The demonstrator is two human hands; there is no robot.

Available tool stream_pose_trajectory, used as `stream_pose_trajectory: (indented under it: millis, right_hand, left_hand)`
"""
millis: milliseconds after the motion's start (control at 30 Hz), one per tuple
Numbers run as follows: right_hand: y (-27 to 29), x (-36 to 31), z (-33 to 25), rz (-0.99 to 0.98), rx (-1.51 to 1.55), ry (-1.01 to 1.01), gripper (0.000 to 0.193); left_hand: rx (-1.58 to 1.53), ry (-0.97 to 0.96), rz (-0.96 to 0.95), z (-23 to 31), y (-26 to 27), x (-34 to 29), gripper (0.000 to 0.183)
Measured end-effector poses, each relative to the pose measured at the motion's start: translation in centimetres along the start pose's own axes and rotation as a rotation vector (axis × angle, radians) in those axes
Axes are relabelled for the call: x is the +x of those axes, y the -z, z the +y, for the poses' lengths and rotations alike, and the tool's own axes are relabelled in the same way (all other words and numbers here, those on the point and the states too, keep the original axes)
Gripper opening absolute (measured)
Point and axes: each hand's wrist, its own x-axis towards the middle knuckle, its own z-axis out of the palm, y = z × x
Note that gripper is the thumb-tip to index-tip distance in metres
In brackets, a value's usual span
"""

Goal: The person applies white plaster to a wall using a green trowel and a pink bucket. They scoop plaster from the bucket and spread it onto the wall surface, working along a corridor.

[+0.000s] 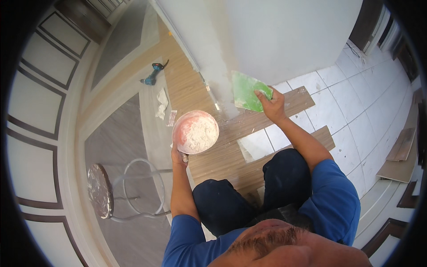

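My left hand (179, 155) grips a round pinkish bowl (181, 127) from its near left side. White paste with a lumpy surface (200, 133) fills much of the bowl. In my right hand (272, 104) is a flat green spreader (249, 92), smeared with white, my thumb lying across its face. The spreader is up against or just in front of the lower part of a white wall (275, 40); whether it touches cannot be told. A darker damp-looking patch shows on the wall beside the spreader.
A blue cordless drill (152, 74) lies on the floor at the far left, near a crumpled white cloth or bag (162, 103). An overturned stool (100, 190) with metal legs is left of me. Wood-look planks (296, 100) lie over white tiles (331, 111); more boards (401, 144) rest at right.
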Motion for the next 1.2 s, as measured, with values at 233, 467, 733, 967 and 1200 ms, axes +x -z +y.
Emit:
stream_pose_trajectory:
  millis: [233,467,733,967,1200]
  right_hand:
    - [1.4,2.2,2.9,0.224,0.558,-0.396,0.03]
    - [6.7,4.3,12.3,-0.06,1.006,-0.756,0.043]
    - [4.5,-1.5,27.9,0.0,0.676,-1.108,0.019]
    - [3.1,-2.1,31.2,0.059,0.614,-1.134,0.019]
    - [2.7,0.1,24.6,0.055,-0.055,-0.495,0.025]
  left_hand:
    - [0.065,-0.035,0.033,0.6,-0.3,-0.8,0.06]
    - [0.065,-0.053,0.037,0.7,1.2,-0.8,0.059]
    - [0.086,-0.08,0.024,1.9,0.9,-1.5,0.06]
    - [0.152,-0.079,0.07,3.1,1.6,-2.7,0.061]
    - [0.147,-0.123,0.062,4.1,4.1,-3.0,0.06]
